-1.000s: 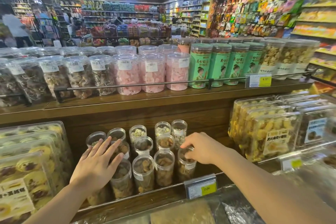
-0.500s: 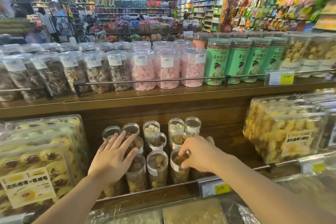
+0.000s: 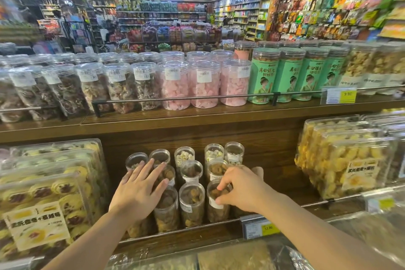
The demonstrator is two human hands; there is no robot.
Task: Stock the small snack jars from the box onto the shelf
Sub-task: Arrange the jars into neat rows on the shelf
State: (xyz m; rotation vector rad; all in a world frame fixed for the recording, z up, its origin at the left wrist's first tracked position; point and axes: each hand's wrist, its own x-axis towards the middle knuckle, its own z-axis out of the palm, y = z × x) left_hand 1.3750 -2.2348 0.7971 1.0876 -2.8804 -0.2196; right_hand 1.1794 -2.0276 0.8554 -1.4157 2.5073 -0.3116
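Snack jars (image 3: 191,205) stand clustered in rows on the lower wooden shelf (image 3: 274,173), up against its front rail (image 3: 175,229), and both hands are in among them. Right hand (image 3: 241,188) pinches the rim of the front-right jar (image 3: 217,204) between curled fingers and thumb, most likely seating it square at the shelf's front edge. Left hand (image 3: 138,190) lies flat with its fingers straight and spread over the lids at the left of the cluster, apparently steadying those jars so nothing tips while the other one is nudged in. Lids face up, labels mostly forward, so shoppers can read them. Clamshell pastry boxes (image 3: 43,193) crowd the left end of the shelf, and yellow snack packs (image 3: 341,160) fill the right end, leaving only a middle gap to work in. Overhead, tall pink candy jars (image 3: 203,85) and green canisters (image 3: 263,76) line the upper shelf. A yellow price tag (image 3: 259,227) clips on the rail just below the right wrist. No box shows anywhere.
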